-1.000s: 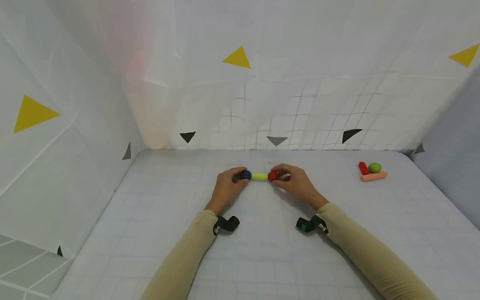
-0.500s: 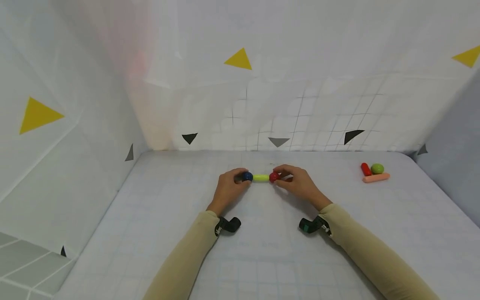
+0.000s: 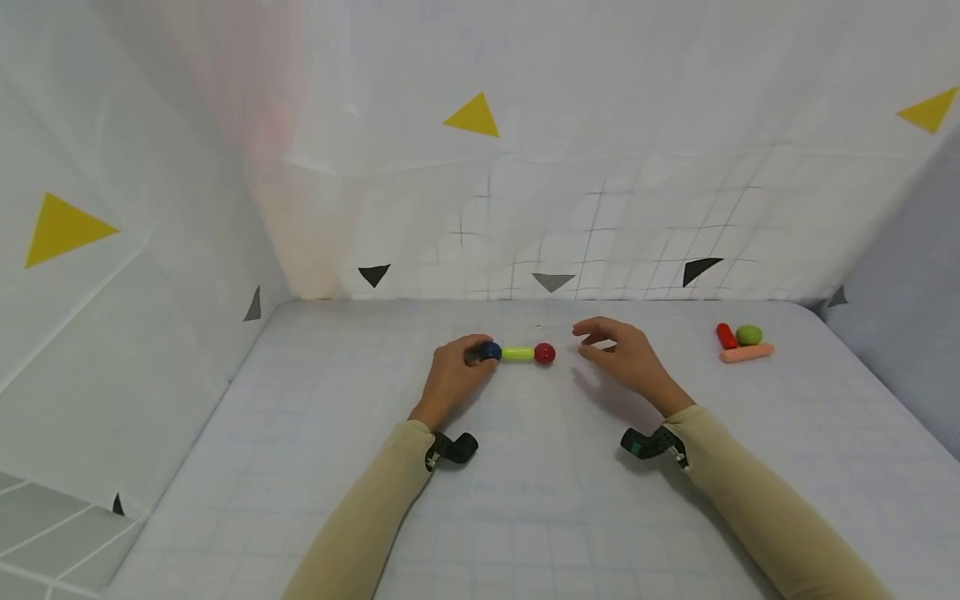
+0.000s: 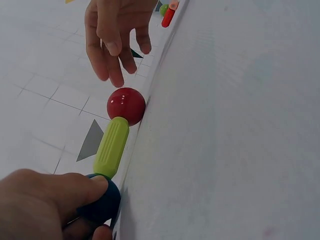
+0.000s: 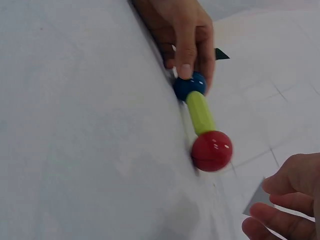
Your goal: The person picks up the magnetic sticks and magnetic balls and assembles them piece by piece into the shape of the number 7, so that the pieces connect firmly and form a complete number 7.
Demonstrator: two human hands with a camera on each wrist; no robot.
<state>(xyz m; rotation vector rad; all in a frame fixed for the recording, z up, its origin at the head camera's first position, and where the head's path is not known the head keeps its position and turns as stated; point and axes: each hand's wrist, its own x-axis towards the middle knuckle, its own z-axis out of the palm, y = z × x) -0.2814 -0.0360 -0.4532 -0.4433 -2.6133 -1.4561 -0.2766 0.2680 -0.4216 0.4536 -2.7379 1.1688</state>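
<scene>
A yellow-green rod (image 3: 517, 353) lies on the table with a blue ball (image 5: 190, 86) joined to its left end and a red ball (image 3: 544, 353) to its right end. My left hand (image 3: 453, 377) pinches the blue ball between thumb and fingers, which hide part of it. Off to the right of the red ball, my right hand (image 3: 626, 358) is held apart from it, fingers loosely bent and holding nothing. In the left wrist view a gap shows between the right fingertips and the red ball (image 4: 126, 106).
At the table's right back lie a red rod (image 3: 726, 336), a green ball (image 3: 749, 335) and an orange rod (image 3: 747, 353), close together. White sheeting walls (image 3: 420, 200) with yellow and dark triangles rise behind and beside the white table (image 3: 510, 517).
My right hand has let go of the red ball and moved right, away from it. The left hand keeps its pinch on the blue ball, and the joined piece stays in place.
</scene>
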